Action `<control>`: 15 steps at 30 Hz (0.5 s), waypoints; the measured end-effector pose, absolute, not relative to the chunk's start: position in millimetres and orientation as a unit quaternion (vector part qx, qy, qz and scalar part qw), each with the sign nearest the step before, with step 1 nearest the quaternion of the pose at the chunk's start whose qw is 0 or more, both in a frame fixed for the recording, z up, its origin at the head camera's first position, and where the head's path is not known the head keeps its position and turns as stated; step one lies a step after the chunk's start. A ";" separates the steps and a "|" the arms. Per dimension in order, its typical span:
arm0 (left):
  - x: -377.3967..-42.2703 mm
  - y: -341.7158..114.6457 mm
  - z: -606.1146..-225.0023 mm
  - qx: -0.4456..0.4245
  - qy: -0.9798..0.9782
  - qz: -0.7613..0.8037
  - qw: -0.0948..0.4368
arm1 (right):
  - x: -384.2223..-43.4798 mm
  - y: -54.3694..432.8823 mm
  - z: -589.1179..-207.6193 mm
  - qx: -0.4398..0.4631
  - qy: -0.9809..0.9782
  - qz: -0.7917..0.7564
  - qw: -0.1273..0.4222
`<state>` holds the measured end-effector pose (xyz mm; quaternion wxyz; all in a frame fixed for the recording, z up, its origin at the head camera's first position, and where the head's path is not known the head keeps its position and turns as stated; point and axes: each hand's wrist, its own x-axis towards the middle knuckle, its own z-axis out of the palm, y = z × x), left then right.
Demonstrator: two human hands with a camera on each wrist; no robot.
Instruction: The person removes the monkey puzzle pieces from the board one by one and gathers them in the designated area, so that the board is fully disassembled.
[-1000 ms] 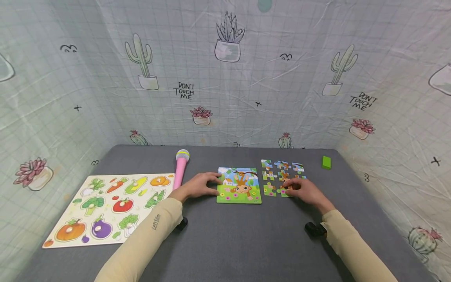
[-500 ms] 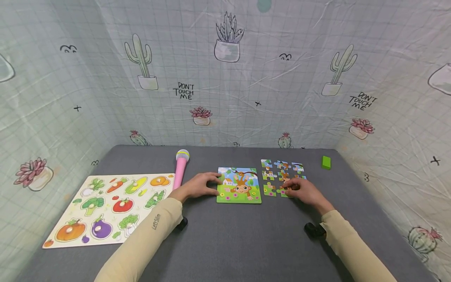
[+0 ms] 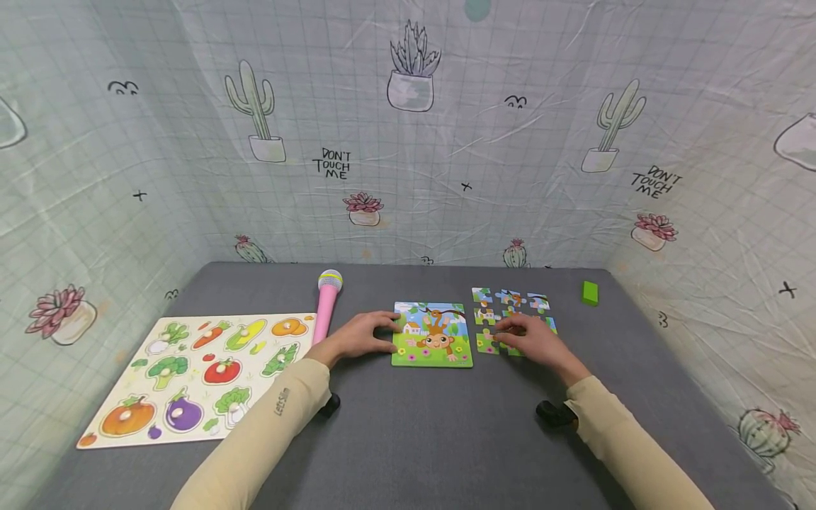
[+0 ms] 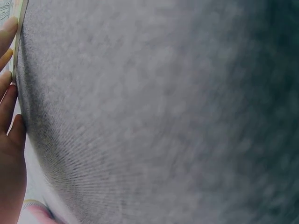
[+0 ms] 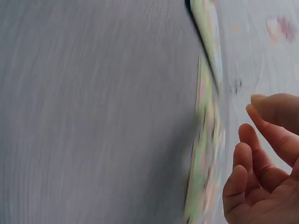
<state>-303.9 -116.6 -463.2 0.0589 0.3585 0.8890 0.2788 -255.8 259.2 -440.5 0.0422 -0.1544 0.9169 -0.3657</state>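
Note:
A square monkey puzzle board [image 3: 438, 354] lies flat on the grey table. My left hand [image 3: 365, 336] rests at its left edge, thumb and fingertips spread along it. In the left wrist view, several fingertips of that hand [image 4: 10, 121] touch the edge of the board [image 4: 19, 42]. To the right lie loose jigsaw pieces [image 3: 484, 316], laid out in rows with a matching monkey picture. My right hand [image 3: 535, 340] is over the lower rows and hides part of them. In the right wrist view its fingers are loosely bent, thumb and index close together, with nothing showing between them.
A vegetable knob puzzle [image 3: 191, 382] lies at the left, partly under the left forearm. A pink toy microphone [image 3: 328, 301] lies between it and the monkey board. At the back right is a green block [image 3: 590, 293]. Printed cloth walls [image 3: 414, 156] surround the table.
My right hand has shifted left from the lower right pieces, towards the monkey board, uncovering pieces at the right side. The left hand and the board have stayed put.

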 end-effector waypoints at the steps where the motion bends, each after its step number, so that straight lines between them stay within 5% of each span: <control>1: -303.7 -116.7 -463.9 0.360 0.888 0.280 0.056 | -255.0 253.0 -438.7 -0.164 0.913 -0.371 0.047; 15: -302.9 -116.2 -465.7 0.367 0.882 0.292 0.048 | -250.2 197.2 -448.3 -0.248 0.890 -0.373 0.089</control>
